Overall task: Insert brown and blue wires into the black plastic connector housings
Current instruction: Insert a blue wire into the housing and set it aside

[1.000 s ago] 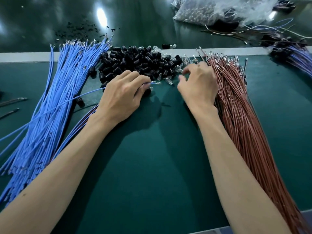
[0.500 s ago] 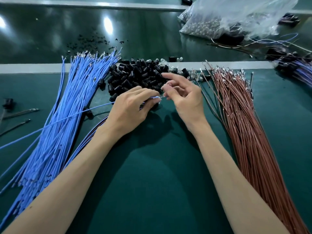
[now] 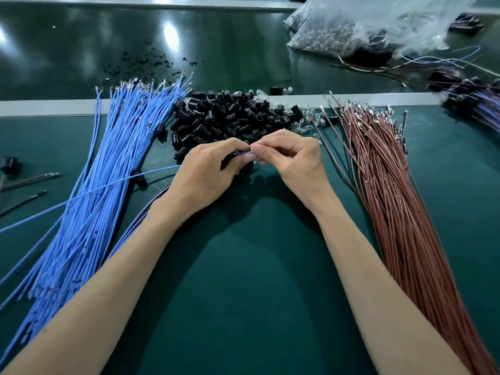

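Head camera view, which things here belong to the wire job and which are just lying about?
In the job: left hand and right hand, both pinching a single blue wire; blue wire bundle; brown wire bundle; black housing pile.

Lying about: plastic bag; metal rods; black crumbs; loose wires by the bag.

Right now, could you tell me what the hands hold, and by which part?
The left hand pinches one blue wire close to its tip. The right hand pinches that tip; anything else in its fingers is hidden.
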The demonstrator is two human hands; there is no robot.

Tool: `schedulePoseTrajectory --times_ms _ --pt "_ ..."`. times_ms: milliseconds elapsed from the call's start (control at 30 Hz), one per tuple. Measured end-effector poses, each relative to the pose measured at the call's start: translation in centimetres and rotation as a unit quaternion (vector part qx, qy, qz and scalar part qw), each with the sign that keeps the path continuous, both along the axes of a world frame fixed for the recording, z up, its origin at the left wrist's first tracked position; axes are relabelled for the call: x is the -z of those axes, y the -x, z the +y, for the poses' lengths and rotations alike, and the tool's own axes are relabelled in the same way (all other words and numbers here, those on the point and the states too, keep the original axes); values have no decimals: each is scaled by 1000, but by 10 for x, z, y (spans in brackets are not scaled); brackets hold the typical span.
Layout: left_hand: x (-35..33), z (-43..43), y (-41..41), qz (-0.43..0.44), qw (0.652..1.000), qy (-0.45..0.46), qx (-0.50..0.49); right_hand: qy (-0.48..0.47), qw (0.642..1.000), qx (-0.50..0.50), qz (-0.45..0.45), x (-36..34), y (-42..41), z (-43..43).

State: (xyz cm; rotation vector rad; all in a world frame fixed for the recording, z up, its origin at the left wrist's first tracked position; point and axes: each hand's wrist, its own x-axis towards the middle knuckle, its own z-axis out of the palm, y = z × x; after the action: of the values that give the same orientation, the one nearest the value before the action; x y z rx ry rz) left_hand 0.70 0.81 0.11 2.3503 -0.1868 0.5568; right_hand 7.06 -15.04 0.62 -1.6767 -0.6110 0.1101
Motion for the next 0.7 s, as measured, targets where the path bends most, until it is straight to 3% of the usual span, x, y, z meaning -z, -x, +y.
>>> schedulePoseTrajectory --times_ms 333,700 --pt "3 1 -3 -42 999 -17 -15 41 999 11 13 3 1 4" --pt "5 1 -2 -31 999 -17 -25 31 999 18 4 4 -2 0"
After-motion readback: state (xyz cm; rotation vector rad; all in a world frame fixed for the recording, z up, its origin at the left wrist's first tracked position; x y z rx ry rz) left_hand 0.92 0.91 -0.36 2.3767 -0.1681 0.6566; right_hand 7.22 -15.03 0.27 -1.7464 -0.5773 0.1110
